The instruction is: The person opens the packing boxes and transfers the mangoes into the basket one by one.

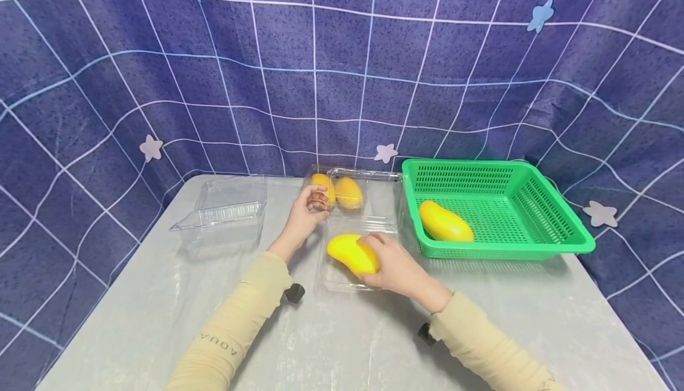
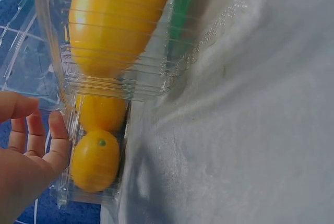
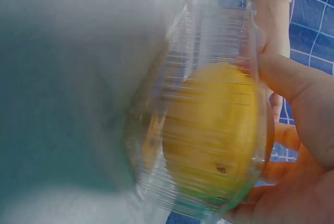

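Observation:
My right hand [image 1: 392, 263] grips a large yellow mango [image 1: 350, 253] at its right end. Ribbed clear walls of an open plastic clamshell box [image 1: 342, 285] stand in front of that mango [image 3: 214, 130] in the right wrist view. Left of the box's hinge, my left hand [image 1: 304, 219] has its fingers loosely bent, thumb apart from them, fingertips right at the clear plastic edge [image 2: 62, 161]. Two smaller orange-yellow mangoes [image 1: 349, 193] lie behind that hand in clear plastic; the fingers partly cover one of them.
To the right stands a green slotted basket [image 1: 507, 251] with one yellow mango [image 1: 445, 222] inside. Another clear plastic box [image 1: 221, 231], its lid raised, sits at the left of the grey-covered table [image 1: 160, 320]. A blue patterned curtain [image 1: 342, 41] hangs behind.

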A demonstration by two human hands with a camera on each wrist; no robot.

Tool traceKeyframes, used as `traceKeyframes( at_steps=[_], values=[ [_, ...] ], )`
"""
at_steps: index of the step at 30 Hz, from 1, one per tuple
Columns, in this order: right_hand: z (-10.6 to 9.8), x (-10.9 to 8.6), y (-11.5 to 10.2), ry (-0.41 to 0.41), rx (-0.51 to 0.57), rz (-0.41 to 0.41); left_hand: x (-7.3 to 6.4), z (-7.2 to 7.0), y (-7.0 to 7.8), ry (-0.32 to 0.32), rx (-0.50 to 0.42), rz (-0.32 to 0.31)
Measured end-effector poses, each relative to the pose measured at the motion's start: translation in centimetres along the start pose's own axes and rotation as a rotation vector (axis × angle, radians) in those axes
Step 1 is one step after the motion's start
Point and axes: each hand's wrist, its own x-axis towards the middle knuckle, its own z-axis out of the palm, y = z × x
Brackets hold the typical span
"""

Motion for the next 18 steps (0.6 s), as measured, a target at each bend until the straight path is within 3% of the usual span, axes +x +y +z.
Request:
traceKeyframes(
  at_steps=[9,12,18],
  values=[
    [-1.1,0.0,-0.3,-0.003,-0.016,-0.021,0.6,-0.5,-1.6,0.008,-0.028,-0.017],
    [-1.7,0.1,-0.4,0.019,-0.019,-0.058,0.9,-0.5,-2.5,0.023,-0.020,-0.001],
    [-2.9,0.1,-0.4,0.070,-0.068,-0.102,0.8,-0.6,-2.9,0.031,0.017,0.028]
  ],
)
